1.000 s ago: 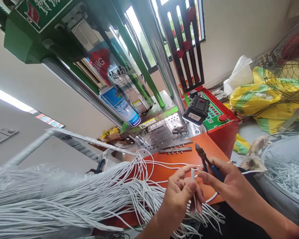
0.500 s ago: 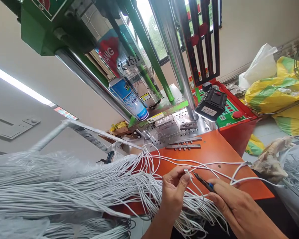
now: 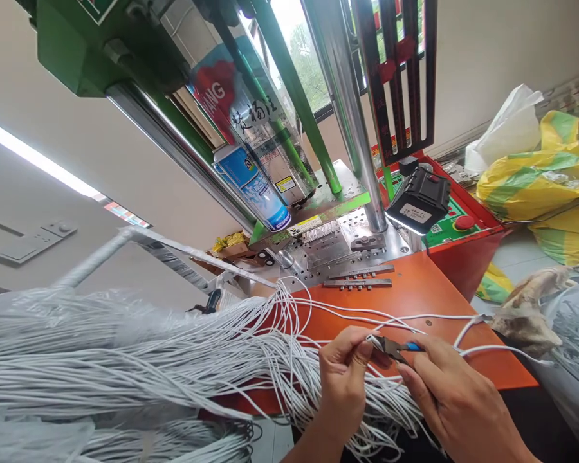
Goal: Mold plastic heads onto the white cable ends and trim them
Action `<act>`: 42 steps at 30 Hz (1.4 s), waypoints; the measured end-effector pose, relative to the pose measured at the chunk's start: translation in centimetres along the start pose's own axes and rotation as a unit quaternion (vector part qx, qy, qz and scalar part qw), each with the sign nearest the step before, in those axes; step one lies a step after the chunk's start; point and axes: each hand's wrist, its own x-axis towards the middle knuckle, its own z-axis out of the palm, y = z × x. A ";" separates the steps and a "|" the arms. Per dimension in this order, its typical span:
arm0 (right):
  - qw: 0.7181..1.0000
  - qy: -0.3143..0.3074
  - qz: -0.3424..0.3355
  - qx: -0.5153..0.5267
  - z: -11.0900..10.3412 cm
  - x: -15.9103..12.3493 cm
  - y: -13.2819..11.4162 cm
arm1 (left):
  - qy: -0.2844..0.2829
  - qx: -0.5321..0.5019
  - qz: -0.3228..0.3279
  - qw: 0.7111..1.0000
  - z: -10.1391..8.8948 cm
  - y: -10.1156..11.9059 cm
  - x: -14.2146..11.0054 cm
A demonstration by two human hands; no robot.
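Note:
Between thumb and fingers, my left hand (image 3: 343,379) pinches the end of a white cable, where a small pale connector (image 3: 372,339) pokes out. My right hand (image 3: 456,392) is closed around cutting pliers (image 3: 392,349) with blue on the handle. The pliers' jaws meet the connector at the left fingertips; whether they bite into it I cannot tell. Below and left of both hands spreads a thick bundle of white cables (image 3: 212,360), some running under my hands over the orange tabletop (image 3: 434,289).
A machine with green frame and steel columns (image 3: 352,128) rises ahead. Two metal strips (image 3: 359,283) lie before its perforated plate. A spray can (image 3: 255,186) stands on the machine. To the right are a black lamp (image 3: 419,199), a red control box (image 3: 468,235) and yellow bags (image 3: 521,186).
The pliers have moved left from beside the connector and now touch it. My right hand has followed, and my left hand has shifted slightly right. The view has moved a little.

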 end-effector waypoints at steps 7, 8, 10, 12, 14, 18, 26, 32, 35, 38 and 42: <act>0.999 0.002 -0.035 -0.037 0.0 -0.1 0.6 | 0.025 -0.008 0.032 0.999 0.5 -1.1 0.1; 0.998 0.002 -0.037 -0.046 -0.1 -0.1 0.7 | 0.025 -0.005 0.029 0.999 0.6 -1.1 0.0; 0.998 0.000 -0.040 -0.058 -0.2 0.0 0.8 | 0.026 0.002 0.025 0.999 0.7 -0.9 0.0; 0.997 0.001 -0.044 -0.061 -0.3 0.0 0.8 | 0.032 0.008 0.022 0.999 0.9 -0.7 -0.1; 0.997 0.002 -0.048 -0.064 -0.5 0.0 0.8 | 0.039 0.011 0.020 0.999 1.1 -0.5 -0.1; 0.996 0.004 -0.055 -0.074 -0.9 0.4 0.7 | 0.038 0.013 0.024 0.999 1.5 -0.2 0.0; 0.997 0.010 -0.057 -0.054 -1.5 0.9 1.1 | 0.045 0.021 0.030 0.998 2.0 -0.4 -0.1; 0.996 -0.006 -0.067 -0.065 -1.4 0.9 1.4 | 0.050 0.034 0.027 0.998 2.0 -0.7 -0.2; 0.995 -0.011 -0.077 -0.062 -1.5 1.2 1.4 | 0.048 0.032 0.030 0.998 2.0 -0.7 -0.1; 0.996 -0.004 -0.081 -0.049 -1.3 1.4 1.4 | 0.039 0.033 0.027 0.998 2.0 -0.6 -0.1; 0.997 0.003 -0.073 -0.025 -0.8 1.4 1.5 | 0.033 0.047 0.025 0.998 1.8 -0.2 -0.2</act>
